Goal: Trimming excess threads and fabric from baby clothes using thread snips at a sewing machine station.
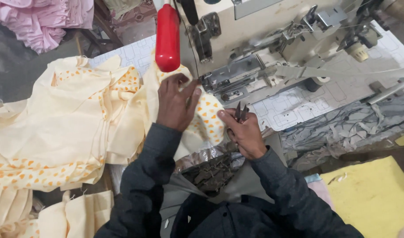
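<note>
Where cloth [202, 119] puckers, metal snips [241, 111] pinched

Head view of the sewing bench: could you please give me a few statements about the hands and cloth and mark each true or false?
1. The left hand rests on the cream cloth with orange spots. True.
2. The right hand holds a small pair of metal snips. True.
3. A blue handle hangs above the left hand. False: the handle is red.
4. The sewing machine stands behind the hands. True.
5. The cloth heaped at the person's left is dark green. False: that pile is cream with orange spots.
</note>
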